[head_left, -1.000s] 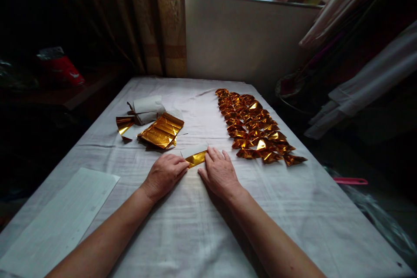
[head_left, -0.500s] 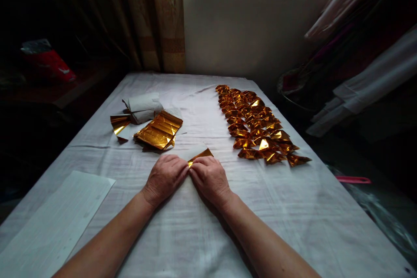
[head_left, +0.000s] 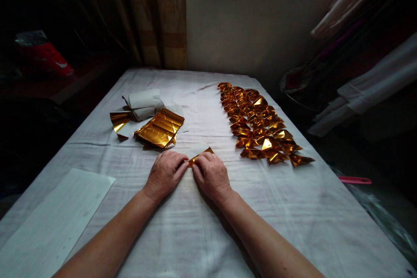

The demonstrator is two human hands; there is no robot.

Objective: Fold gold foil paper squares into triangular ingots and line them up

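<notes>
A partly folded sheet of gold foil paper (head_left: 202, 153), pale on its other face, lies at the middle of the white-covered table. My left hand (head_left: 166, 173) pinches its near left corner, fingers closed. Along its near edge my right hand (head_left: 211, 174) presses with thumb and fingers closed on it. Both hands rest on the cloth and hide much of the sheet. Beyond my left hand is a stack of flat gold foil sheets (head_left: 160, 127). To the right, folded gold foil pieces (head_left: 260, 121) stand in several rows.
Grey-white folded paper (head_left: 143, 100) and a curled gold strip (head_left: 120, 120) lie behind the stack. A ruled white paper sheet (head_left: 61, 217) covers the left front of the table. A pink handle (head_left: 355, 180) shows past the right edge, and clothes (head_left: 378, 82) hang there.
My hands have drawn slightly apart at the near corner of the foil paper, uncovering a bit more gold there. The view has shifted slightly; the stack and the rows stay put.
</notes>
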